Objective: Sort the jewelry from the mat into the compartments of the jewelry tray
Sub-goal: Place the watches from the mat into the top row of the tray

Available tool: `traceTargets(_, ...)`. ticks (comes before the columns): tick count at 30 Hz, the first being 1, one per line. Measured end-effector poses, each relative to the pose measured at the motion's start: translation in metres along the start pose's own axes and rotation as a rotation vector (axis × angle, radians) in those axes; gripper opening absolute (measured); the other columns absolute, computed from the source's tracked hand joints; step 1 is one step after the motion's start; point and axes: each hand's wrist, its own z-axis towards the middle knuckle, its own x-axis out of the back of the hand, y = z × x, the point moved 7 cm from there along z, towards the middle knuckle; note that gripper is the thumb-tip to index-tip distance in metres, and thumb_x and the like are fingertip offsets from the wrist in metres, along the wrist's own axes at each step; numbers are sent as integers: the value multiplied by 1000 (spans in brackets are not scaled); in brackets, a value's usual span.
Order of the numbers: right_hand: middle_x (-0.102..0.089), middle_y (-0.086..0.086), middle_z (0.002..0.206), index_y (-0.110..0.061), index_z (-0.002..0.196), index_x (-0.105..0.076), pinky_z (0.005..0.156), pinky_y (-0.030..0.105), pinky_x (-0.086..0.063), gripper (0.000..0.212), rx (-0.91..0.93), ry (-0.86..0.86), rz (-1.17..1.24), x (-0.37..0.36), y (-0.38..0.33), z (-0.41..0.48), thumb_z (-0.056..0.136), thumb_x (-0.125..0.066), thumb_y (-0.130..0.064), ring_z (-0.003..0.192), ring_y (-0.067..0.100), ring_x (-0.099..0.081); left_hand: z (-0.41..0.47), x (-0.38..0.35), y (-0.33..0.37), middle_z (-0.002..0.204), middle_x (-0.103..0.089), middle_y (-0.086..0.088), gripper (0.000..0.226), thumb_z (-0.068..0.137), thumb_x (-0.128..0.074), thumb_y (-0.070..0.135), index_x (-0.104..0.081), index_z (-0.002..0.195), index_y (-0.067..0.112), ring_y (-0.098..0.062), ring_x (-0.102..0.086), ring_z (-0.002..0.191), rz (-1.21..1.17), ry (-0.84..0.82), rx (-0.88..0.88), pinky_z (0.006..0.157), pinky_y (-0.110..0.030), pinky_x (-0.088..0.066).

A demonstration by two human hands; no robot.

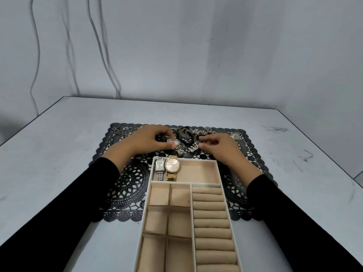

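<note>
Centre frame: the left hand [150,139] pinches a white-faced watch [172,142] from the jewelry heap [186,134] on the lace mat [125,183]. The right hand [222,148] pinches a small piece [198,142] beside it. Both seem bound for the tray [196,160], whose top compartment already holds two watches [172,166].

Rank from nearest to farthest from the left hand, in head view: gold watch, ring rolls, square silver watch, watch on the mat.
1. Watch on the mat, pinched by the left hand.
2. Square silver watch, tray's far compartment.
3. Gold watch, right of it.
4. Ring rolls, tray's right side.
</note>
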Motion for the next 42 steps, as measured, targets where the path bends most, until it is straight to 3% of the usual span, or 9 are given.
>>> traceTargets(6, -65, -2, 72, -23, 95, -70, 71, 23, -47, 16, 20, -59, -9, -2, -2, 1, 81, -74, -16, 59, 2, -55, 5, -1, 1, 113, -65, 19, 26, 80, -75, 46, -67, 104, 39, -4, -56, 112, 9, -30, 28, 93, -27, -38)
traceTargets(12, -64, -3, 67, -20, 90, -68, 71, 25, -49, 11, 53, -51, -23, -1, -5, -2, 83, -71, -12, 58, 4, -55, 7, 2, 8, 109, -67, 13, 29, 75, -83, 35, -72, 101, 29, -6, -57, 106, -29, -54, 44, 88, -25, -36)
traceTargets(20, -60, -5, 61, -23, 79, -64, 66, 26, -45, 19, 46, -48, 44, 0, 0, 0, 79, -74, -7, 50, -1, -50, 7, 5, 4, 104, -73, 14, 16, 74, -84, 26, -77, 87, 31, -3, -62, 108, -124, -40, 6, 109, -35, -40)
traceTargets(26, -59, -6, 62, -25, 78, -62, 65, 25, -46, 21, 64, -50, 48, 0, -1, 0, 79, -74, -9, 52, 1, -51, 7, 4, 3, 111, -70, 17, 11, 81, -78, 34, -74, 91, 37, -4, -58, 114, -33, -45, 8, 109, -36, -38)
traceTargets(29, -59, -5, 62, -26, 78, -61, 64, 22, -44, 21, 70, -44, 53, -1, -2, 0, 79, -74, -8, 51, 0, -50, 5, 2, 7, 114, -67, 16, 16, 85, -72, 43, -72, 99, 36, -4, -57, 114, 59, -56, -13, 105, -34, -41)
traceTargets(33, -58, -2, 65, -23, 80, -62, 61, 18, -43, 20, 73, -37, 65, -1, -2, -2, 79, -73, -7, 52, 1, -49, 0, 0, 15, 112, -64, 15, 28, 85, -65, 57, -67, 103, 37, -6, -57, 104, 156, -60, -20, 85, -28, -41)
traceTargets(37, -58, -2, 66, -21, 83, -62, 61, 15, -43, 18, 82, -33, 60, -1, -3, -3, 79, -73, -7, 51, -1, -49, -1, -2, 17, 109, -64, 10, 31, 84, -67, 55, -66, 106, 34, -8, -59, 94, 184, -61, -8, 84, -29, -47)
traceTargets(40, -58, -2, 67, -24, 82, -61, 61, 16, -43, 19, 97, -35, 48, -1, -4, -4, 80, -72, -9, 53, 2, -50, -1, -2, 16, 109, -65, 11, 32, 80, -73, 54, -69, 104, 33, 6, -56, 83, 120, -52, 17, 74, -22, -42)
traceTargets(42, -58, -2, 66, -26, 81, -59, 60, 17, -43, 21, 100, -32, 33, -1, -4, -4, 81, -71, -9, 54, 4, -50, 0, -1, 15, 111, -66, 12, 31, 76, -77, 51, -72, 101, 33, 2, -57, 91, 68, -44, 34, 77, -21, -41)
